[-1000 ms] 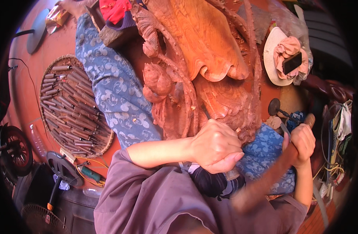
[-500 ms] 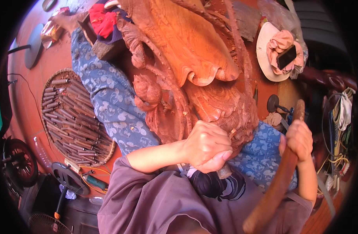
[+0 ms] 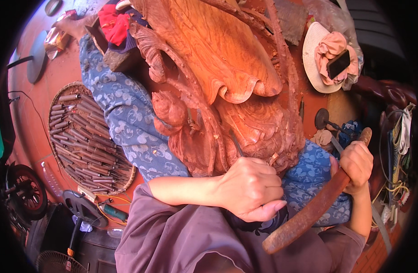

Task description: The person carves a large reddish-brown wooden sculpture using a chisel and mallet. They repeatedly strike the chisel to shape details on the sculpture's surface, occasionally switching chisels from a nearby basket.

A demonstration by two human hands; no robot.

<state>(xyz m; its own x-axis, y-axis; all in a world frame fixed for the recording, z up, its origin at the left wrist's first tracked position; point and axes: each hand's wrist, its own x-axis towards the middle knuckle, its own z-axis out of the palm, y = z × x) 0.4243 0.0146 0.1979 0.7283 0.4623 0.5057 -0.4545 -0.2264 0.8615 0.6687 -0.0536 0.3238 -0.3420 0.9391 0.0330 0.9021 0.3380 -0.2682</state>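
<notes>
A large reddish-brown wood carving point(image 3: 259, 120) with a smooth orange slab, wavy folds and twisting branches fills the middle, between my legs. My left hand point(image 3: 253, 187) is closed in a fist around a carving chisel point(image 3: 236, 144). Its thin dark blade points away from me onto the lower folds of the carving, while the fist hides the handle. In my right hand point(image 3: 356, 164) is a curved wooden club point(image 3: 304, 213), gripped near its upper end. The thick end hangs down toward the left, just below and right of my left fist, apart from it.
At left, a round woven tray point(image 3: 129, 182) holds several wood-handled chisels. A sun hat point(image 3: 311, 59) with a pink cloth and a phone point(image 3: 338, 63) lies at upper right. A fan base point(image 3: 83, 207) and a green power tool point(image 3: 114, 211) are at lower left.
My left fist has turned and moved slightly toward me, bringing the chisel blade into view. The club's thick end has swung up and left toward that fist. The view has shifted slightly.
</notes>
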